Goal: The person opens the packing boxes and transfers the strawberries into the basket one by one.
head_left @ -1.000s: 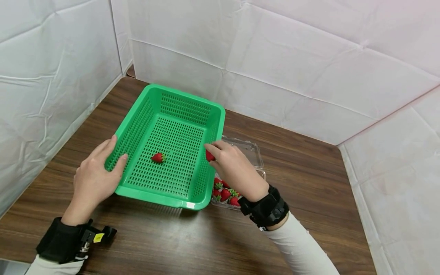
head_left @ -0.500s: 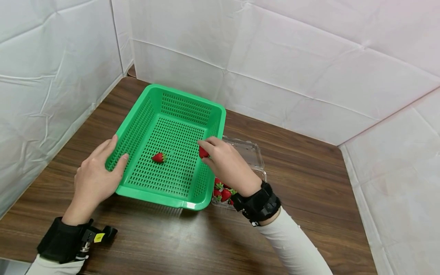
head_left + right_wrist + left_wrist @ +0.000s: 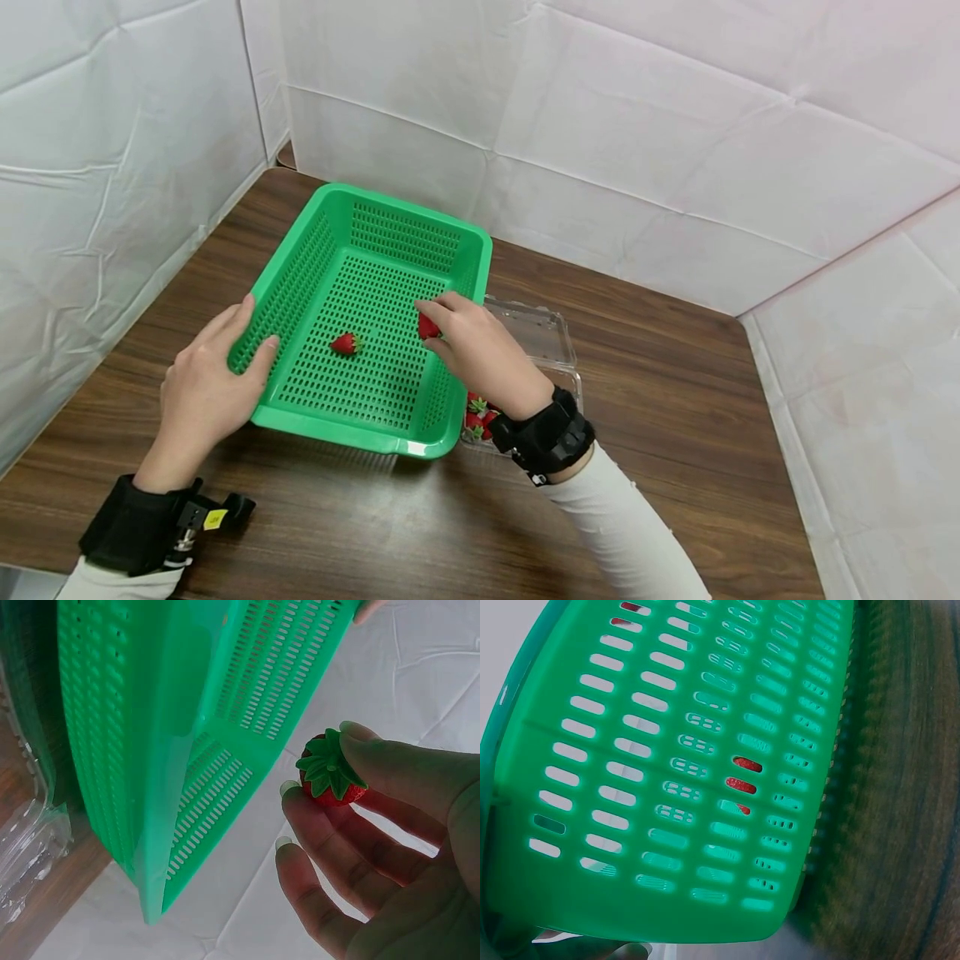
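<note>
A green plastic basket (image 3: pixel 360 442) with slotted sides stands on the table, and a single strawberry (image 3: pixel 346 343) lies on its floor. My left hand (image 3: pixel 213 379) grips the basket's left rim, thumb over the inner side; its fingers are partly hidden. Between thumb and fingers, my right hand (image 3: pixel 487 350) pinches another strawberry (image 3: pixel 427 326) over the right part of the basket. In the right wrist view this strawberry (image 3: pixel 331 769) shows its green leafy cap. Through the slots in the left wrist view, a bit of red strawberry (image 3: pixel 742 785) can be seen.
A clear plastic clamshell box (image 3: pixel 536 329) with its lid folded back lies right of the basket, partly under my right forearm. It contains several strawberries (image 3: pixel 476 421). White sheeting (image 3: pixel 637 167) walls in the brown wooden table (image 3: pixel 675 400) at the back and sides.
My right hand has moved left with its strawberry, from the basket's right rim to over the inside of the basket. The left hand and the basket have stayed in place.
</note>
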`<state>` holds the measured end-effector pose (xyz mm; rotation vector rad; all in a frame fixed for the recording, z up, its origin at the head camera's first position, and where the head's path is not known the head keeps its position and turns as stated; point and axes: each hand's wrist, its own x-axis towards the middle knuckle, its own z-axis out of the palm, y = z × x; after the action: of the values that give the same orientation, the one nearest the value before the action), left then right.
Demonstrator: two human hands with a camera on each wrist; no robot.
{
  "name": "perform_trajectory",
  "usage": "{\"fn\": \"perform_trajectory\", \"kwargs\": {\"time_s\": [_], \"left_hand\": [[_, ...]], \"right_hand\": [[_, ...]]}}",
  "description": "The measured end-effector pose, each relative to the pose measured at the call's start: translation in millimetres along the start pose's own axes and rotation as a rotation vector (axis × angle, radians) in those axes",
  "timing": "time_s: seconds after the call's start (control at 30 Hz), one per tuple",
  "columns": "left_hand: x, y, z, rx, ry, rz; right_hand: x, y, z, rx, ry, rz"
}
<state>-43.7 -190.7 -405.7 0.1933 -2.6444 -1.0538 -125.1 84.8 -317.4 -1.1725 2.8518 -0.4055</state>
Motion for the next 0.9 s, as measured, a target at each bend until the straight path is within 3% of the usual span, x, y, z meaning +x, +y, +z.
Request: {"fn": "perform_trajectory", "kwargs": {"time_s": [0.9], "left_hand": [[0.0, 0.4, -0.5, -0.005, -0.002, 0.000]], "right_hand": [[41.3, -21.8, 3.7, -0.012, -0.054, -0.041]]}}
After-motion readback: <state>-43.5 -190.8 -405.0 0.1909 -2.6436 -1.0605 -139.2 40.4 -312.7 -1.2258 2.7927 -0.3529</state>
